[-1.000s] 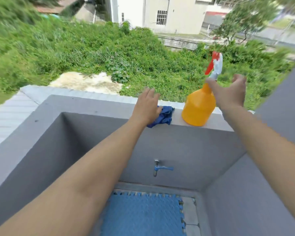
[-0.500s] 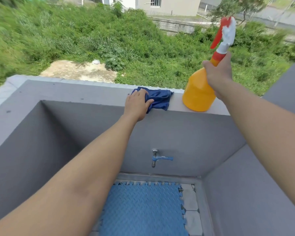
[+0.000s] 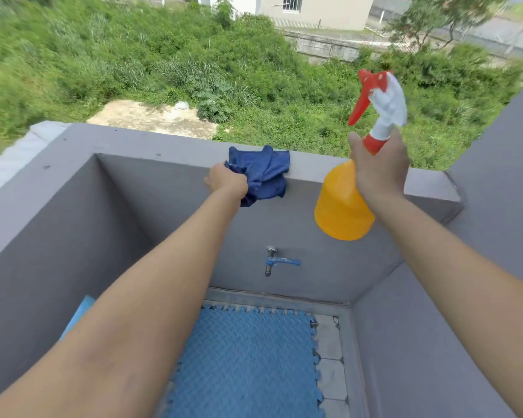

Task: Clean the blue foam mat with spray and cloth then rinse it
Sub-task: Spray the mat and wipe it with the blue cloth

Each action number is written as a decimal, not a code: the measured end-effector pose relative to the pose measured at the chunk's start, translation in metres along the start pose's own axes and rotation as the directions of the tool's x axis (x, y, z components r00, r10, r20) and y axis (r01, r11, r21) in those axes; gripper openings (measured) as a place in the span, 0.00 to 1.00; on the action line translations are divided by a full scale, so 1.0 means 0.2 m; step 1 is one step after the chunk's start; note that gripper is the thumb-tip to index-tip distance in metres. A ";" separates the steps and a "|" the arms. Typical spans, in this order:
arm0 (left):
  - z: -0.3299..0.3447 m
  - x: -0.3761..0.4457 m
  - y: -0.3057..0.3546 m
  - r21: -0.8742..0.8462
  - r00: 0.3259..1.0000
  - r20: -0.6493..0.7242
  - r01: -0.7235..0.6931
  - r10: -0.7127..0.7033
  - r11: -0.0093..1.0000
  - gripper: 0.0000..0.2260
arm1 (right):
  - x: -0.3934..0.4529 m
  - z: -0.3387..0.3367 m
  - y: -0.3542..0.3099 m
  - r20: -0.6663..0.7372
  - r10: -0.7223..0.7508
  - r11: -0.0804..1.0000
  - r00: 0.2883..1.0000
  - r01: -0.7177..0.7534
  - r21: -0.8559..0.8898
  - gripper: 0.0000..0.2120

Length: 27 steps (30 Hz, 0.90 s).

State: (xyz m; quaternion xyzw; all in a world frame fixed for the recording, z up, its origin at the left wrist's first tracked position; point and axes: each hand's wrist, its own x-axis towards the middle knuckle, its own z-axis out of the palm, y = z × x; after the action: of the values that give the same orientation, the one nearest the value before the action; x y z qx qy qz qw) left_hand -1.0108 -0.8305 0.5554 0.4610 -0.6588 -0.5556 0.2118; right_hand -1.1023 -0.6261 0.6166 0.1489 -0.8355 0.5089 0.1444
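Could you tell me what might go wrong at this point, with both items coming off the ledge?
The blue cloth is half draped over the ledge, gripped by the left hand at one corner; it could slip. The right hand holds the spray bottle by its neck only, so it might swing.

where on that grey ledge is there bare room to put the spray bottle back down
Bare ledge runs from the left corner up to the blue cloth, and a shorter stretch lies right of the right hand, up to the side wall. Between them it is crowded: the left hand grips the cloth there and the right hand holds the spray bottle just off the ledge.
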 end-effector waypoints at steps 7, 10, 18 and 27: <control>-0.15 -0.25 -0.22 -0.185 0.797 0.465 0.513 -0.386 0.838 0.14 | -0.58 -0.03 0.29 0.109 0.080 0.997 0.991 -0.082 0.007 0.15; -0.18 -0.27 -0.49 -0.286 0.829 0.501 0.430 -0.249 0.856 0.14 | -0.79 0.02 0.49 0.154 0.093 0.996 0.984 -0.094 -0.006 0.16; -0.26 -0.29 -1.46 -0.201 0.806 0.583 0.265 -0.102 0.943 0.03 | -1.39 0.41 1.18 0.252 0.098 0.995 0.963 -0.091 -0.039 0.16; -0.03 -0.05 -2.87 -0.239 0.866 0.477 0.292 -0.150 0.926 0.14 | -2.07 0.94 2.08 0.303 0.085 0.989 0.949 -0.042 -0.145 0.16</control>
State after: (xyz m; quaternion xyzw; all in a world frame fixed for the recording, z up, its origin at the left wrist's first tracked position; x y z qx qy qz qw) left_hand -0.7873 -0.8009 0.0282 0.3548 -0.5386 -0.7621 0.0561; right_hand -0.9060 -0.5703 0.0357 0.1893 -0.8850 0.4253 0.0059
